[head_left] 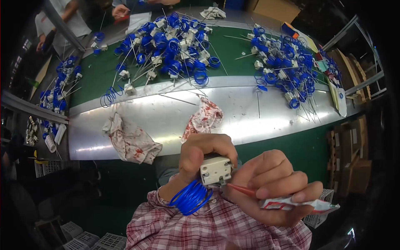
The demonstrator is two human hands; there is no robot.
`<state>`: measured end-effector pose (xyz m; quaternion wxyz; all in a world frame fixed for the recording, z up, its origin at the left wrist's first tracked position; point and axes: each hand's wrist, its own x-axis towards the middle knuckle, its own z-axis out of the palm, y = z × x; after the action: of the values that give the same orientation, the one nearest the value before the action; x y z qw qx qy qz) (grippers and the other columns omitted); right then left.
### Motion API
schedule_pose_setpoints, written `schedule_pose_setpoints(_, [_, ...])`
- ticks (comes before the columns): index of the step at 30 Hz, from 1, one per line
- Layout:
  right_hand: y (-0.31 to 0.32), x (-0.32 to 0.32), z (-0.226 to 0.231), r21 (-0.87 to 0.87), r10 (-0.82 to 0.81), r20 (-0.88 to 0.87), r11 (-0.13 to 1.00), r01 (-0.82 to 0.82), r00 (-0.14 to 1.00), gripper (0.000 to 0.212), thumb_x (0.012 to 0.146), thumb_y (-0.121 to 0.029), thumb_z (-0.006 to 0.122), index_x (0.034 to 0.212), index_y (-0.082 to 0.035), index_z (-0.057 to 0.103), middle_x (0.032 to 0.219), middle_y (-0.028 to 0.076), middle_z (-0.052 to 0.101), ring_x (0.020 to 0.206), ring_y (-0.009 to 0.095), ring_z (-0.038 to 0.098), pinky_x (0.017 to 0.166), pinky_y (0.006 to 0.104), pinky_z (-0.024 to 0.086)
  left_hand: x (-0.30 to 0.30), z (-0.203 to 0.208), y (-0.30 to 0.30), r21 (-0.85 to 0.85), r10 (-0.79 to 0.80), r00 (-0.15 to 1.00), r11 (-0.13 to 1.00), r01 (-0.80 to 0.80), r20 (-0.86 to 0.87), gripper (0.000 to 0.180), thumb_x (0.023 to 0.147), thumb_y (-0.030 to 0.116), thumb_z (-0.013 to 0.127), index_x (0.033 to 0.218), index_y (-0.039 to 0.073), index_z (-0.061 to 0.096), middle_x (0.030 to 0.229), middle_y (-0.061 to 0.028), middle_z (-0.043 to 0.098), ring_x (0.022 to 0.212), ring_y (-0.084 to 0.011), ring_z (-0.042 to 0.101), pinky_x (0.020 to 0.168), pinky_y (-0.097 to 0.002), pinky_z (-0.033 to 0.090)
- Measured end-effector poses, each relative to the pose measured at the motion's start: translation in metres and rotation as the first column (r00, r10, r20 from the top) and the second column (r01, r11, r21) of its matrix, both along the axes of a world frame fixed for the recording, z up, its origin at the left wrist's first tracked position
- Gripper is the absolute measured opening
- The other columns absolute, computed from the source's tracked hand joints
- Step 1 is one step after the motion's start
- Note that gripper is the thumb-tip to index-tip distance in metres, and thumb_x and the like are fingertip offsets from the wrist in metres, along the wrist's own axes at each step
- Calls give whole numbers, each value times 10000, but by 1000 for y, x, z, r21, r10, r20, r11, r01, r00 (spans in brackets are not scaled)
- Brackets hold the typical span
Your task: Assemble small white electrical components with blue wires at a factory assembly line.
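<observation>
My left hand [199, 155] is closed around a small white thermostat-like block [215, 171] with screws and metal terminals on its face. A coil of thin blue tubing or wire [191, 199] hangs beside the block, in front of my left wrist. In my right hand [280, 185] is a crumpled white squeeze tube [298, 204] with red markings. Its slim red nozzle [242, 190] points left, with the tip close to the metal tab at the block's lower edge. Whether the tip touches the tab, I cannot tell.
Two red-stained cloths [130, 139] [205, 118] lie on the metal table edge [241, 102]. Large piles of blue-coiled blocks [171, 48] [287, 68] cover parts of the green surface, with thin rods sticking out. Other people's hands [121, 11] show at the far side. Cartons [353, 143] stand at right.
</observation>
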<state>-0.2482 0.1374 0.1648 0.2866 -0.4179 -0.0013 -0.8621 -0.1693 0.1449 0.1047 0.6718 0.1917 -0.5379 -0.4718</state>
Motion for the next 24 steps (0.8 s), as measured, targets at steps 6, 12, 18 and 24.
schedule_pose_setpoints(6, [5,-16,-9,-77,-61,-111,996,53,992,173,824,-202,312,728,-60,339,468,40,412,304,86,293,364,226,236,-12,-2,3,40,-77,995,996,80,-59,672,869,503,181,680,-5,579,612,-100,557,509,-155,510,451,-261,366])
schedule_pose_setpoints(12, [6,-19,-14,-24,8,-171,1000,-13,985,146,819,-185,309,737,-65,322,476,44,405,323,104,306,380,247,254,-13,-6,6,80,-53,996,995,58,-65,657,871,483,186,677,-5,580,620,-106,562,520,-156,512,465,-258,368])
schedule_pose_setpoints(18, [9,-19,-12,-6,-29,-259,1000,29,965,163,837,-222,339,789,-67,323,502,51,425,376,129,349,418,257,288,-14,-7,3,50,-74,994,996,78,-78,628,870,452,192,677,-3,579,620,-102,562,521,-155,514,466,-260,367])
schedule_pose_setpoints(24, [11,-40,-10,-43,-51,-666,999,30,745,436,594,74,623,880,-70,326,607,71,488,431,155,432,443,274,363,-11,-5,4,71,-60,997,995,64,-54,615,866,450,197,679,1,574,618,-100,559,524,-155,514,477,-257,371])
